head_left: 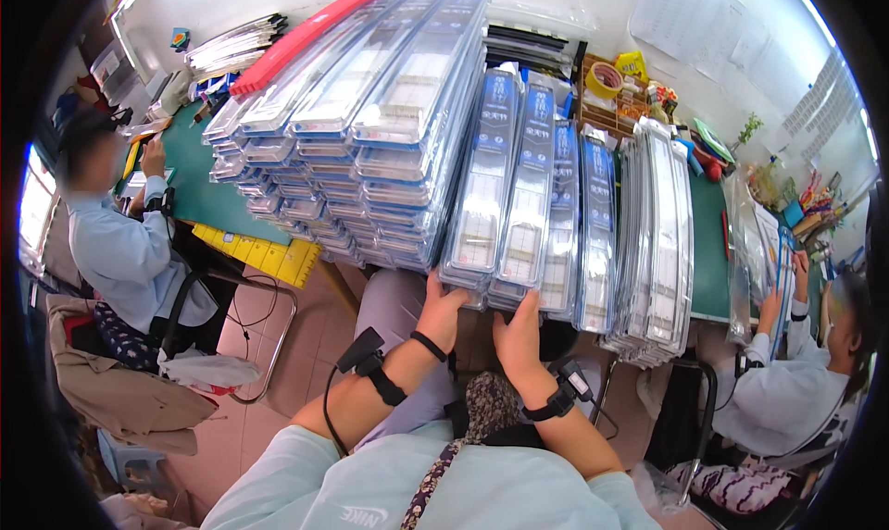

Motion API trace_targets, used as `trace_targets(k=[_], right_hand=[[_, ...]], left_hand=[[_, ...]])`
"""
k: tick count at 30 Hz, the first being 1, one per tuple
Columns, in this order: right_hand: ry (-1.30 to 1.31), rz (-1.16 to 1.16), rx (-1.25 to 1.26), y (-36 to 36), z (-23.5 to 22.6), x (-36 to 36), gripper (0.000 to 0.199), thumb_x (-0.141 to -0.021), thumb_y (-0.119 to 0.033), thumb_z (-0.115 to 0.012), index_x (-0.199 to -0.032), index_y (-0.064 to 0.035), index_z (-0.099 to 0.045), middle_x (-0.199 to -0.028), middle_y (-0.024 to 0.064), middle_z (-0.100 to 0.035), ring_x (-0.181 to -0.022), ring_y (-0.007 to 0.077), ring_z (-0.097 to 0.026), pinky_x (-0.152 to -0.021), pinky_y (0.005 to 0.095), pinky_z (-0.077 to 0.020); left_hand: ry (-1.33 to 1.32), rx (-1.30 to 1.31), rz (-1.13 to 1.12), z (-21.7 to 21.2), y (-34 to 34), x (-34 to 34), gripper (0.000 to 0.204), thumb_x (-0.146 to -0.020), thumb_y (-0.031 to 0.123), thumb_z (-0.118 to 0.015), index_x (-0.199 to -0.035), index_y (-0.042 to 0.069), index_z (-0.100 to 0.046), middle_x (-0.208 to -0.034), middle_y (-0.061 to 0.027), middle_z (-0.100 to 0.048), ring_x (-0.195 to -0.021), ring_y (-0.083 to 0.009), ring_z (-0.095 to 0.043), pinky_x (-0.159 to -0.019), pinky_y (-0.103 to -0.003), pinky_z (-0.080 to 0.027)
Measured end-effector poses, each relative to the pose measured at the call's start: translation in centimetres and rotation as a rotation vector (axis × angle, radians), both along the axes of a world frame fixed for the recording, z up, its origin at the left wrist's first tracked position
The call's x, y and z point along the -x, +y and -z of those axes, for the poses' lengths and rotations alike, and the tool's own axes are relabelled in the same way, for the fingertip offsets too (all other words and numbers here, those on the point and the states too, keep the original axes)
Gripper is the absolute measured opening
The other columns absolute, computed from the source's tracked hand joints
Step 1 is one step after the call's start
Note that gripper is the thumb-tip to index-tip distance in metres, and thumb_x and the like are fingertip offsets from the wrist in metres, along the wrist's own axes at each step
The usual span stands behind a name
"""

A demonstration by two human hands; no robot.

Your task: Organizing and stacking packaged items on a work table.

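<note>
Hidden or unclear: the undersides of both hands and most fingertips are concealed beneath the pack ends, so full finger placement cannot be confirmed. Print on the packs is too small to resolve. The picture rim is dark and bends straight edges.

Packages: two long, flat clear-plastic packs with dark blue header cards (505,174) lie side by side, running from the wall toward the near table edge and overhanging it. Just beside them on the right lie two further blue-headed packs (585,224), then a tight stack of clear packs stood on edge (657,238). To the left rises a tall fanned pile of clear packs with light inserts (370,132), topped at its far left by a long red strip (301,37). All rest on a green table (708,252); a yellow ruled panel (264,252) sits at its left front edge. White sheets hang on the wall (685,16) at upper right.

Hands: the left hand (443,315) reaches up from the lower edge, fingers curled onto the near end of the left blue-headed pack, gripping it. The right hand (519,340) is raised likewise, fingers closed against the near end of the adjoining pack. Each wrist carries a black band with a small device.

Others: a seated person at far left (120,243) and another at far right (796,382) handle items of their own.
</note>
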State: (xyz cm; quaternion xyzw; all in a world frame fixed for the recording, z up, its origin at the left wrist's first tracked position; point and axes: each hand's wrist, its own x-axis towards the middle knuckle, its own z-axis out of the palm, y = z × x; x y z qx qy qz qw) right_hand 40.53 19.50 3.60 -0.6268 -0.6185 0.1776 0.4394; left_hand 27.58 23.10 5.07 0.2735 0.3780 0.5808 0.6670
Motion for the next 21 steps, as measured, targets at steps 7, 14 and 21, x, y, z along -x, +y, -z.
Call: trace_targets(k=[7,14,21], right_hand=[[-0.054,0.049,-0.063,0.8,0.8,-0.3,0.077,-0.073,0.012,-0.053,-0.139,0.0067,-0.014,-0.130,0.0321,-0.034,-0.118,0.0460,-0.039,-0.096,0.0421,-0.0376],[0.058,0.115,-0.021,1.7,0.1,0.1,0.078,-0.073,0.012,-0.055,-0.140,0.0055,-0.014,-0.128,0.0316,-0.038,-0.119,0.0457,-0.040,-0.097,0.0421,-0.0374],[-0.120,0.253,-0.111,2.1,1.7,1.0,0.069,-0.076,0.002,-0.061,-0.132,0.0077,-0.021,-0.121,0.0313,-0.044,-0.112,0.0421,-0.047,-0.092,0.0417,-0.0389]], left_hand=[[-0.241,-0.107,-0.083,-0.1,0.5,-1.2,0.054,-0.082,0.002,-0.044,-0.133,0.001,-0.028,-0.126,-0.0107,-0.041,-0.117,-0.0205,-0.039,-0.101,-0.032,-0.030],[0.161,-0.254,-0.177,0.6,1.1,-2.5,0.051,-0.096,0.028,-0.042,-0.133,-0.003,-0.026,-0.127,-0.0139,-0.039,-0.117,-0.0195,-0.037,-0.102,-0.032,-0.028],[0.427,-0.225,-0.329,1.2,2.6,-3.6,0.049,-0.096,0.031,-0.043,-0.127,-0.005,-0.030,-0.124,-0.0176,-0.040,-0.114,-0.0228,-0.040,-0.099,-0.034,-0.031]])
